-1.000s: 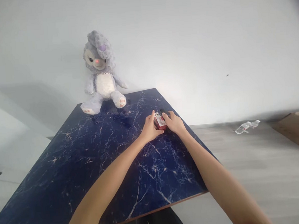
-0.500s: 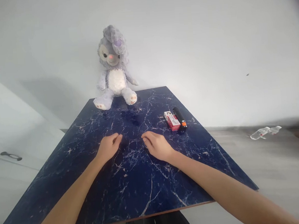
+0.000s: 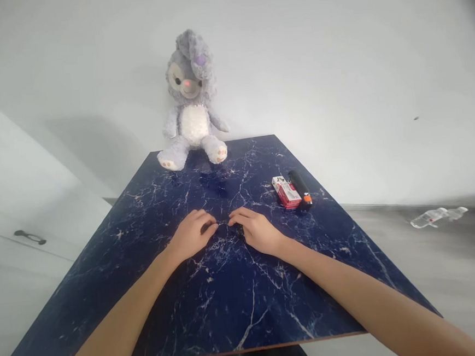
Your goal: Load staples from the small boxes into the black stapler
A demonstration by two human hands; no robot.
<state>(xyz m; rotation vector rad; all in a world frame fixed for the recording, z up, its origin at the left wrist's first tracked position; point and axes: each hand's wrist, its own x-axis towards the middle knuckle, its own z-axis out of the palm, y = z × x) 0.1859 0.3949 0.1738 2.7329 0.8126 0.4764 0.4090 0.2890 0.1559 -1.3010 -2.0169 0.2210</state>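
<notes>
Near the middle of the dark blue marbled table (image 3: 214, 300), my left hand (image 3: 193, 233) rests with its fingers loosely curved and a gap between thumb and fingers. Nothing shows in it. My right hand (image 3: 255, 230) lies close by on the right, palm down, fingers bent and slightly parted, also with nothing visible in it. The fingertips of the two hands point at each other across a small gap. To the right and farther back, a red and white box (image 3: 287, 192) sits beside a black cylinder with an orange button (image 3: 300, 188), perhaps a flashlight.
A grey-lilac plush toy (image 3: 194, 121) sits at the table's far edge against the white wall (image 3: 315, 73). On the left stands a white cabinet with a dark handle (image 3: 29, 237). A clear plastic bottle (image 3: 438, 216) lies on the floor to the right.
Both hands have loosened from closed shapes, and their fingers have come apart. They have drawn nearer to each other. The whole view has shifted slightly, with the scene now farther right.
</notes>
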